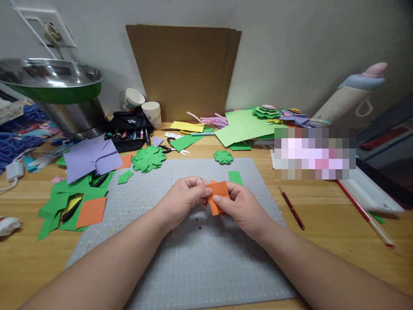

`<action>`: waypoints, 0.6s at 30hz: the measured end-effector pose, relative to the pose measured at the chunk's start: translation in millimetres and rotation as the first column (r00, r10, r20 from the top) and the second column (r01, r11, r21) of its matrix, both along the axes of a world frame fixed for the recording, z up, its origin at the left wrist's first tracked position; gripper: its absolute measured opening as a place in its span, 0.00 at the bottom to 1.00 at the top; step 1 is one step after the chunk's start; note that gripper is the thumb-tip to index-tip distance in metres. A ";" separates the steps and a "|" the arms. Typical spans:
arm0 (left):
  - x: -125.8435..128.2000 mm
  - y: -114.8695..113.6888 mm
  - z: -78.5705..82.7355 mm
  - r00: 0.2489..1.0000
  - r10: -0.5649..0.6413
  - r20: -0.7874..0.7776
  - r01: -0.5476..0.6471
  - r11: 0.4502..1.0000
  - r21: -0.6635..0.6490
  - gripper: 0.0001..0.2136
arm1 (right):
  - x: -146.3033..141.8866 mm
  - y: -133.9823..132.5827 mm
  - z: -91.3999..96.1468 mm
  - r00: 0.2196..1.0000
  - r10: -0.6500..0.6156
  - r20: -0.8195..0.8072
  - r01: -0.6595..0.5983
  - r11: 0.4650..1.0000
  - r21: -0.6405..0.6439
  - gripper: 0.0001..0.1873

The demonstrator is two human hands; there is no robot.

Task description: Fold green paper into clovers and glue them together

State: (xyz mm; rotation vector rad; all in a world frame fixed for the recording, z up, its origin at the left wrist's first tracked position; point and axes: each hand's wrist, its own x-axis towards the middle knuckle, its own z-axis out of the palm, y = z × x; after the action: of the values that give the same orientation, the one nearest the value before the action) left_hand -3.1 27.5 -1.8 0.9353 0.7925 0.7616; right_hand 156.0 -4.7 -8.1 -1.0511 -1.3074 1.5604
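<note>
Small pieces of orange paper (220, 189) are pinched between both hands above the grey cutting mat (206, 267). My left hand (189, 198) grips their left edge with thumb and fingers. From the other side, my right hand (240, 206) presses its thumb on the front of the paper. At least two layers show, slightly out of line, with a fold or edge across them. Beyond the hands lie a small green paper flower (223, 157) and a green paper strip (235, 177). A bigger green paper flower (149, 159) rests at the mat's far left corner.
Green scraps (58, 202), an orange square (91, 212) and purple paper (92, 157) cover the left side. Scissors (176, 148) and a pencil case (129, 129) lie behind. A pencil (292, 209) is right of the mat. Cardboard (185, 71) leans on the wall.
</note>
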 end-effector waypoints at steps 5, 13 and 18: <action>-1.9 1.5 2.0 0.982 0.030 -0.185 0.019 0.966 0.259 0.11 | 0.1 -1.7 0.9 0.999 0.025 0.022 -0.025 1.000 0.008 0.06; 1.0 -3.6 3.4 0.955 -0.003 -0.298 0.100 0.945 0.310 0.12 | 0.1 -1.0 -3.1 0.983 -0.155 -0.099 0.150 0.987 -0.058 0.08; 1.3 -7.2 6.0 0.938 -0.026 -0.346 0.151 0.929 0.339 0.14 | -0.1 0.4 -4.8 0.983 -0.151 -0.104 0.141 0.986 -0.093 0.10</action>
State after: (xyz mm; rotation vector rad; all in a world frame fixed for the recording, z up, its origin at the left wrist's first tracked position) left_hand -1.8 20.3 4.2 1.4537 0.9149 0.6867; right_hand 155.9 -4.4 -12.9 -1.0728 -1.0733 1.5511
